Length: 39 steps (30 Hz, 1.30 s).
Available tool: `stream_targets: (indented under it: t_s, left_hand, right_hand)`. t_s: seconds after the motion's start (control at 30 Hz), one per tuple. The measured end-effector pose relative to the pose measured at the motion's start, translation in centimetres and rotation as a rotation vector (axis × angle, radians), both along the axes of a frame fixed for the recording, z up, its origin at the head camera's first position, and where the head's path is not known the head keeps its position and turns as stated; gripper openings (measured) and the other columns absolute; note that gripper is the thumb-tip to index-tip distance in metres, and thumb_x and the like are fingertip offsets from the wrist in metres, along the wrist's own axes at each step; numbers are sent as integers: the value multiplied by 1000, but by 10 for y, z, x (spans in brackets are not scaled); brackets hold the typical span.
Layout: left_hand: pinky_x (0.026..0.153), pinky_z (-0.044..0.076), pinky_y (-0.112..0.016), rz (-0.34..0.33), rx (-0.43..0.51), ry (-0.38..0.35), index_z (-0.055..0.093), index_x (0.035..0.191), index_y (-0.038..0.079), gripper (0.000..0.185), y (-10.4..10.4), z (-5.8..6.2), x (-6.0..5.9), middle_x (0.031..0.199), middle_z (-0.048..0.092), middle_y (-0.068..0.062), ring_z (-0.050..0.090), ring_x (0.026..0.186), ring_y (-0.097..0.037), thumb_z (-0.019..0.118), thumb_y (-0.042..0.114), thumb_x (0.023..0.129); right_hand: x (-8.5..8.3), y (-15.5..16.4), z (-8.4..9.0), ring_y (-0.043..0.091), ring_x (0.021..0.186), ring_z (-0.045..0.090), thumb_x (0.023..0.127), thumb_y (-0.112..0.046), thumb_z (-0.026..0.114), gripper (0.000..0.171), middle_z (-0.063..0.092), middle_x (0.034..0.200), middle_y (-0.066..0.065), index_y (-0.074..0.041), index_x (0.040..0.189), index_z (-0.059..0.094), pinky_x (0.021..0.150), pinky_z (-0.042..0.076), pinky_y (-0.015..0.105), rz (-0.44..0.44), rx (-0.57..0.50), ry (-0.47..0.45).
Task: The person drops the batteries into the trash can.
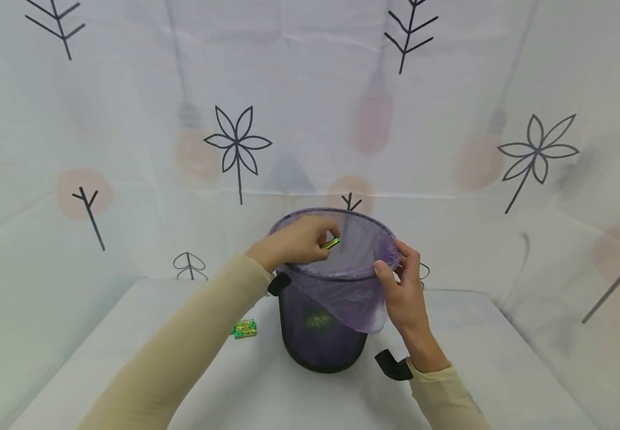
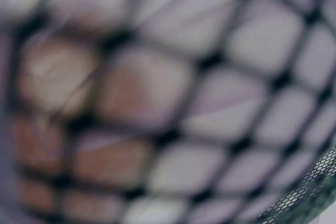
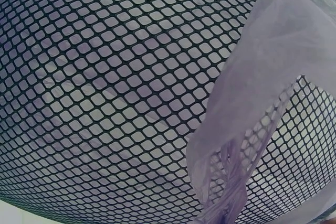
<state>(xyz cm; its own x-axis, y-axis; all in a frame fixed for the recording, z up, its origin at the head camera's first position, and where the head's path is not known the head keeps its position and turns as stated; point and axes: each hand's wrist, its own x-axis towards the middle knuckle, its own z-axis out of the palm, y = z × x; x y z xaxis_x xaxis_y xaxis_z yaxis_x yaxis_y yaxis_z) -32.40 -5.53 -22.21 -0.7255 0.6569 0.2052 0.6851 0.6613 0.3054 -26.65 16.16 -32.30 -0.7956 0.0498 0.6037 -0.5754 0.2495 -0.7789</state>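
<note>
A black mesh wastebasket [image 1: 321, 356] stands upright on the table, lined with a thin purple plastic bag [image 1: 361, 304] folded over its rim. My left hand [image 1: 300, 240] reaches over the near left rim and pinches a green and gold battery [image 1: 331, 243] above the opening. At the right side of the rim, my right hand [image 1: 408, 289] grips bag and rim between thumb and fingers. Blurred mesh [image 2: 210, 61] fills the left wrist view, with skin-toned patches behind it. In the right wrist view, the bag [image 3: 262, 61] hangs outside the mesh [image 3: 131, 77].
Several green batteries [image 1: 245, 329] lie on the white table [image 1: 224, 382], left of the wastebasket and beside my left sleeve. A green patch [image 1: 318, 321] shows through the mesh low inside. A patterned white cloth [image 1: 299, 77] hangs behind and along both sides.
</note>
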Motion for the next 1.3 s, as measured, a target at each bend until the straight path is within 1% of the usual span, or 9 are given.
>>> stream_targets:
  t_s: [0.13, 0.3, 0.5, 0.7, 0.97, 1.17, 1.3]
  left_hand:
    - [64, 43, -27, 4, -13, 3, 58, 120, 12, 34, 1, -1, 0, 84, 59, -1, 51, 68, -14, 63, 7, 87]
    - [61, 41, -26, 0, -11, -10, 59, 119, 11, 34, 2, -2, 1, 82, 58, -3, 48, 64, -13, 64, 6, 86]
    - [61, 41, -26, -1, -9, -11, 60, 119, 10, 34, 1, -1, 2, 82, 59, -3, 49, 62, -12, 63, 5, 85]
    - [61, 41, -26, 1, -2, -10, 60, 119, 10, 35, 1, -2, 2, 83, 59, -3, 50, 63, -13, 64, 5, 85]
    - [64, 44, -27, 29, -16, 6, 59, 121, 11, 34, 1, -2, 2, 87, 59, -2, 54, 70, -15, 62, 10, 87]
    - [65, 45, -28, 43, -16, -7, 59, 121, 10, 34, 0, -2, 4, 89, 60, -2, 55, 71, -15, 61, 10, 88]
    - [66, 45, -28, 45, -18, 4, 59, 121, 10, 33, 1, -1, 4, 89, 60, -2, 55, 72, -15, 61, 10, 88]
  right_hand:
    - [0, 0, -1, 16, 114, 45, 96, -18, 53, 56, 42, 136, 12, -15, 145, 26, 86, 40, 25, -3, 1, 3]
    - [0, 0, -1, 18, 116, 45, 96, -19, 54, 56, 42, 136, 12, -16, 145, 26, 87, 40, 27, 2, -5, -1]
    - [0, 0, 0, 18, 116, 45, 96, -19, 53, 56, 42, 135, 13, -16, 145, 26, 88, 39, 27, -1, -2, -5]
    - [0, 0, 0, 18, 115, 45, 96, -20, 53, 57, 43, 134, 14, -16, 146, 26, 87, 39, 26, -6, 1, -9]
    - [1, 0, -1, 21, 118, 45, 96, -22, 53, 57, 42, 134, 14, -17, 146, 25, 88, 40, 30, -2, 12, -17]
    - [1, 0, -1, 21, 117, 45, 97, -22, 53, 57, 42, 134, 14, -18, 146, 24, 89, 39, 34, -2, 18, -16]
    - [1, 0, -1, 19, 116, 45, 97, -21, 53, 57, 43, 134, 14, -17, 146, 25, 88, 40, 31, -7, 16, -20]
